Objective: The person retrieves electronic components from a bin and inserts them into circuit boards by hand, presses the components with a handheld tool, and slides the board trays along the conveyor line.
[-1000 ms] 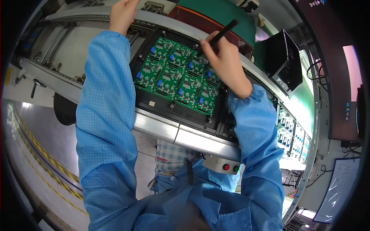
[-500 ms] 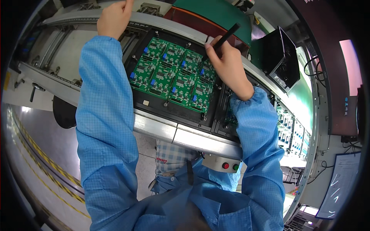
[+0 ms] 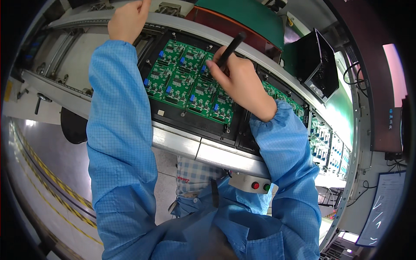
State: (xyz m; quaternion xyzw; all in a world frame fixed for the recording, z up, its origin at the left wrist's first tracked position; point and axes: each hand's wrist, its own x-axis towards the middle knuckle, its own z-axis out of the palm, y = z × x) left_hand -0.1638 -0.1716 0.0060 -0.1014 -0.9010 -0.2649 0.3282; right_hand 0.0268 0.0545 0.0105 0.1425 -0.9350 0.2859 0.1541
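My right hand is closed around a black pen-shaped tool, which tilts up and to the right. Its lower end is hidden by my fingers. Beneath that hand lies a panel of green circuit boards with blue components, set in a black tray. The tray sits between the metal rails of a conveyor. At the far left, my left hand is by the far rail. Its fingertips lie partly out of the picture, so whether it grips anything cannot be told.
A second tray of green boards lies to the right, partly under my right forearm. Beyond the conveyor stand a green-topped cover and a black-screened monitor. A box with red and green buttons hangs below the near rail.
My right hand, with the black tool, has moved left over the boards. The tray has shifted slightly left along the rails. My left hand has hardly moved.
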